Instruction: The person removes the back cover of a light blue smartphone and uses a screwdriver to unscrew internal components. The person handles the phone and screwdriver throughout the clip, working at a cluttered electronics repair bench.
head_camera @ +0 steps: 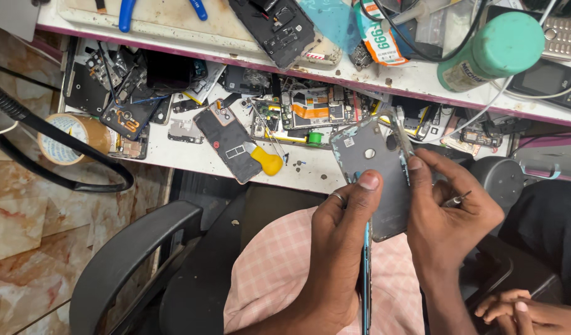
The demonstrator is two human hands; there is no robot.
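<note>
My left hand (341, 236) grips a phone body held edge-on (366, 273), its thumb pressed on the grey back cover (375, 167). My right hand (450, 208) pinches the cover's right edge and holds a thin metal tool (457, 199) between its fingers. The cover is lifted partly off the phone, over my lap in a pink checked garment.
A pull-out tray (192, 155) holds several phone parts, circuit boards and a yellow-handled screwdriver (265, 159). Above, the bench (409, 80) carries a green bottle (493, 49), cables and an opened phone (279, 28). Tape roll (71, 136) left; chair arm (130, 254); another person's hand (521, 313) lower right.
</note>
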